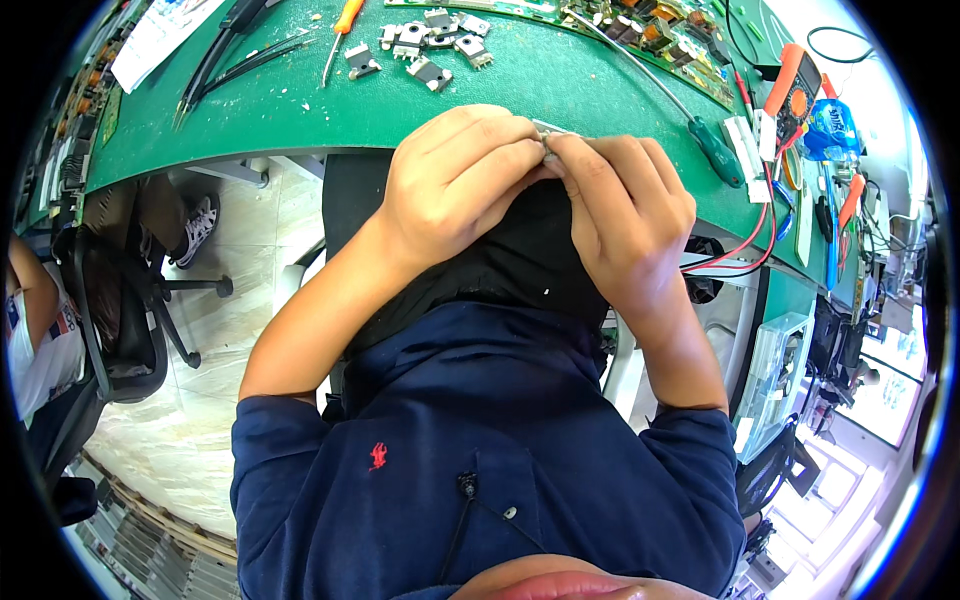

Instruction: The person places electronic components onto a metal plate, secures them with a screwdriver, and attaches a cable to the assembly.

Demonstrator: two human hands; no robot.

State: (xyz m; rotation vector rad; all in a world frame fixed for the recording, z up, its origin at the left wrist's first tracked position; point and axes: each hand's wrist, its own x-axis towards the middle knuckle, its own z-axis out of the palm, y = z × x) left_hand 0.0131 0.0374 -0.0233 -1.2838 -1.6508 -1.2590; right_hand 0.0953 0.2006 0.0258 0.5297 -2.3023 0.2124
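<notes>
My left hand and my right hand meet fingertip to fingertip at the near edge of the green bench mat. Between the fingertips both pinch a small grey metal part; most of it is hidden by my fingers. My forearms come up from my dark blue shirt over my black lap.
Several small black-and-silver electronic parts lie on the mat beyond my hands. An orange-handled screwdriver, black tweezers, a green-handled screwdriver, circuit boards and red wires surround them. A seated person is at the left.
</notes>
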